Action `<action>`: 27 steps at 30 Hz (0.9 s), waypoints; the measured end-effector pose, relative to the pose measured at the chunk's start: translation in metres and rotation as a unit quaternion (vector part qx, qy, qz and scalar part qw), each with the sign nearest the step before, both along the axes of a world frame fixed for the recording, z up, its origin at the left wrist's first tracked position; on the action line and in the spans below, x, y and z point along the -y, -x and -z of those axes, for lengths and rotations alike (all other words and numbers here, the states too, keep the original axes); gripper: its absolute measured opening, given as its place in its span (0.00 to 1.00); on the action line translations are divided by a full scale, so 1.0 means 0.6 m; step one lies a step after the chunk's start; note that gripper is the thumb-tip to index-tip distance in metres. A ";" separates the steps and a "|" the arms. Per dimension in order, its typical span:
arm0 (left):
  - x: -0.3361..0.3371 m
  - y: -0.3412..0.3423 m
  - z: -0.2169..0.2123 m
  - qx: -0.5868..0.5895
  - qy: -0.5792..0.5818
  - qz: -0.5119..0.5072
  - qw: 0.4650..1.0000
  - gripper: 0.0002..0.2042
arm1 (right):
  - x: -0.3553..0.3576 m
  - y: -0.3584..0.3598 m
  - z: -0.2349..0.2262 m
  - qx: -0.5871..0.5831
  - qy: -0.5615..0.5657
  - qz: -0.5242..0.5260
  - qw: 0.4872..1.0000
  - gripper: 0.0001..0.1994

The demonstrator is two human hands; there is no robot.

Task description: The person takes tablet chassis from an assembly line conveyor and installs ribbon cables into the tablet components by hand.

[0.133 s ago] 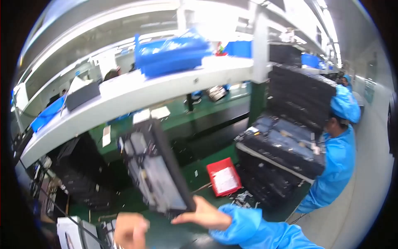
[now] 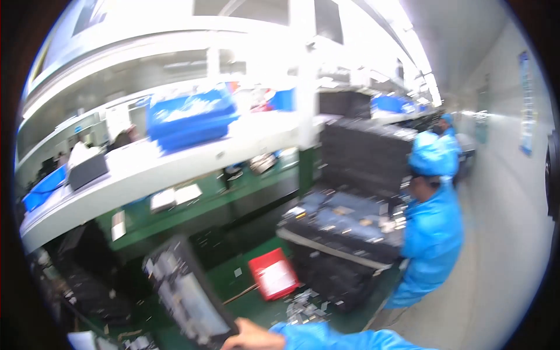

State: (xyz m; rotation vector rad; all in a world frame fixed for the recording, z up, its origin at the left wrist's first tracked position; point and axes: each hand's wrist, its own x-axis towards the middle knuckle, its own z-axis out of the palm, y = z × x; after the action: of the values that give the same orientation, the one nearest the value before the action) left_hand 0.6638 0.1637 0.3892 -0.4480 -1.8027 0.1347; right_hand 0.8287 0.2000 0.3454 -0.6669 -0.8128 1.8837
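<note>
the right hand (image 2: 254,336) has the black tray (image 2: 189,294) by its near right corner, the grip closed only as far as the tray's wall allows; how the fingers wrap behind is hidden by blur and the lower edge of the view. the left hand is out of view, so its state cannot be told. the tray stands tilted above the green surface (image 2: 263,314), left of the red bin (image 2: 273,275), with its loaded face turned leftward; whether its lower edge touches the surface cannot be told. holding the rim probably keeps fingers off the grey panels and small parts inside, and the tilt likely suits a 1-handed hold, though loose pieces might slide. the red bin lies flat with a white sheet (image 2: 276,276) in it, perhaps kept there so the paper stays with its contents. pale scraps (image 2: 304,307) lie loose just beside it. similar black trays are piled in the right stack (image 2: 332,274) and the left stack (image 2: 87,268), presumably to save room and leave the middle for handling. the blue tub (image 2: 189,131) sits on the white shelf (image 2: 256,143), above the work. a co-worker (image 2: 431,219) stands beyond the right stack.
</note>
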 end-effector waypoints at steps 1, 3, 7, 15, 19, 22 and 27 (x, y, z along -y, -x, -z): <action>-0.009 -0.040 0.001 0.006 -0.004 0.016 1.000 0.09 | 0.010 0.003 0.018 0.010 0.042 -0.003 0.999 0.20; 0.001 -0.114 -0.003 0.021 -0.010 0.023 0.999 0.10 | 0.053 0.016 0.010 0.030 0.042 0.002 0.999 0.18; 0.007 -0.198 0.013 0.022 0.001 -0.004 1.000 0.10 | 0.038 0.018 0.111 0.027 -0.030 -0.089 0.995 0.17; 0.043 -0.213 0.044 -0.080 0.088 -0.230 0.966 0.10 | 0.036 -0.019 0.139 0.007 0.118 -0.104 0.987 0.24; 0.016 -0.203 0.031 -0.134 0.080 -0.342 0.927 0.11 | 0.022 -0.036 0.177 -0.040 0.141 -0.104 0.984 0.20; -0.004 -0.217 -0.030 -0.127 0.064 -0.428 0.892 0.11 | 0.012 -0.034 0.249 -0.082 0.217 -0.122 0.965 0.16; -0.052 -0.181 -0.093 -0.110 0.072 -0.582 0.803 0.11 | -0.021 -0.048 0.386 0.054 -0.111 -0.168 0.978 0.09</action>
State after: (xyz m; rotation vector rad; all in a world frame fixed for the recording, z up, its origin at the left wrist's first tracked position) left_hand 0.7723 0.1951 0.4450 0.6240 -1.5987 1.1314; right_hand 0.8576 0.2129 0.1136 -0.5183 -1.2497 2.0260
